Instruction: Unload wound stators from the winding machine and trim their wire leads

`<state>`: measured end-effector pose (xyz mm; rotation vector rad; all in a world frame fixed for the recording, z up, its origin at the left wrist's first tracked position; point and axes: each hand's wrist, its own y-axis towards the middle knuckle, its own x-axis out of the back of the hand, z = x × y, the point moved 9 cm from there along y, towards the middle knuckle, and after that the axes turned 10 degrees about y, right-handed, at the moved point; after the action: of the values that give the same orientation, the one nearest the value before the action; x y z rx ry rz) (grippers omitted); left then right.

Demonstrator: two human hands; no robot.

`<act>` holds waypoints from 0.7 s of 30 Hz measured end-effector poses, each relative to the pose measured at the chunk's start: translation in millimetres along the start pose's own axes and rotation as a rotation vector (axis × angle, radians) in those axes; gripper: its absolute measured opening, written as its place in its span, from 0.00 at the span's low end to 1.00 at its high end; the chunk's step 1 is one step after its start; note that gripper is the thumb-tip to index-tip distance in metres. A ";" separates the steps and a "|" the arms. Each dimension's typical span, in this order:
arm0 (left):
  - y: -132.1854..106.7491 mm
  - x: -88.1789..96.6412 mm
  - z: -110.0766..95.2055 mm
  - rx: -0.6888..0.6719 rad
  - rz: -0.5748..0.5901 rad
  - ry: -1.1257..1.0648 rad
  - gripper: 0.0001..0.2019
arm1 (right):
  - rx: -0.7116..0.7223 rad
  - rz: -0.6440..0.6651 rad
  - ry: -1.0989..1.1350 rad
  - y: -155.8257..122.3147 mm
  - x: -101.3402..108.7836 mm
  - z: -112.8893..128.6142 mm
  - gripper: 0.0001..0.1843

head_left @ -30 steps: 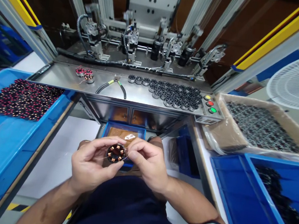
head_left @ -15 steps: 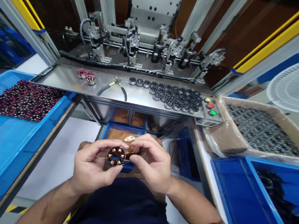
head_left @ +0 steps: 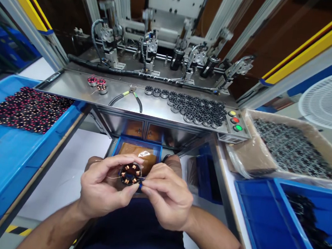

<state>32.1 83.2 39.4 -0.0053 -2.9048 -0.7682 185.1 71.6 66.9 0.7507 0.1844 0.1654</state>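
Between the thumb and fingers of my left hand is a round black motor stator with copper windings around its inside. Thin loose wire sticks out on both sides of it. My right hand is closed at the stator's right edge, its thumb and forefinger pinching the wire end there. Both hands are above my lap, in front of the machine. Pliers with dark handles lie on the metal shelf, beside a few wound stators with red and copper coils.
Rows of black cores stand on the shelf by a button box. To the left is a blue bin of wound stators. A lined carton of grey parts and a blue crate are at right.
My right hand's fingers have come together and lowered slightly, pinching the wire at the stator's edge. My left hand keeps its hold on the stator. The view has shifted a little.
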 end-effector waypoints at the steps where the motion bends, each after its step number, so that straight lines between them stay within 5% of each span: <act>1: 1.4 -1.1 1.0 0.035 0.019 -0.032 0.27 | 0.003 0.013 0.008 1.0 1.7 -0.2 0.09; 8: 4.6 -14.3 12.8 0.338 0.173 -0.338 0.17 | 0.088 0.233 -0.068 26.2 8.5 2.5 0.18; 13: 1.3 -28.0 15.7 0.450 0.248 -0.458 0.18 | 0.166 0.407 -0.048 38.8 -6.7 6.8 0.12; 21: -4.3 -32.8 21.3 0.482 0.288 -0.504 0.16 | 0.255 0.315 -0.117 29.6 -5.1 15.5 0.05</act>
<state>61.6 91.0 14.5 -0.6347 -3.3577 -0.0005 181.3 81.6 99.0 1.0390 -0.0264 0.4011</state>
